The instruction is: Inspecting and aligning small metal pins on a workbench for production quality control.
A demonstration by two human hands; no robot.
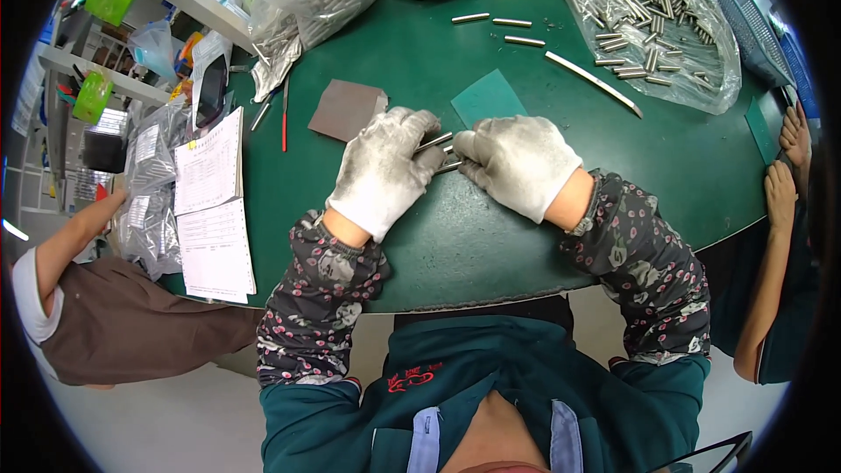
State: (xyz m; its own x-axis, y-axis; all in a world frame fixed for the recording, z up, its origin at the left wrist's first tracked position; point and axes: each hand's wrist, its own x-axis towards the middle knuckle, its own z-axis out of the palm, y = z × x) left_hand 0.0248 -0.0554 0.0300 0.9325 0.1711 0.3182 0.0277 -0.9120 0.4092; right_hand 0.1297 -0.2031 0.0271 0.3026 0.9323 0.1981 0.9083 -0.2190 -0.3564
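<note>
My left hand [382,166], in a white work glove, is closed with its fingertips on a thin metal pin [435,141]. My right hand [515,162], gloved alike, faces it, its bent fingers pinching the right ends of short metal pins [448,166] that bridge the gap between both hands. The gloves partly hide these pins, so their exact number cannot be told. Just beyond my left hand lies a brown square sheet [347,109], perhaps sandpaper. A green square sheet [489,100] rests beyond my right hand.
Loose pins [524,40] and a pale strip [594,84] lie on the green table [491,254]. Beyond is an open plastic bag [711,92] of pins; papers [210,201] and a red stick [285,114] are left. Other people's arms [771,271] flank the table.
</note>
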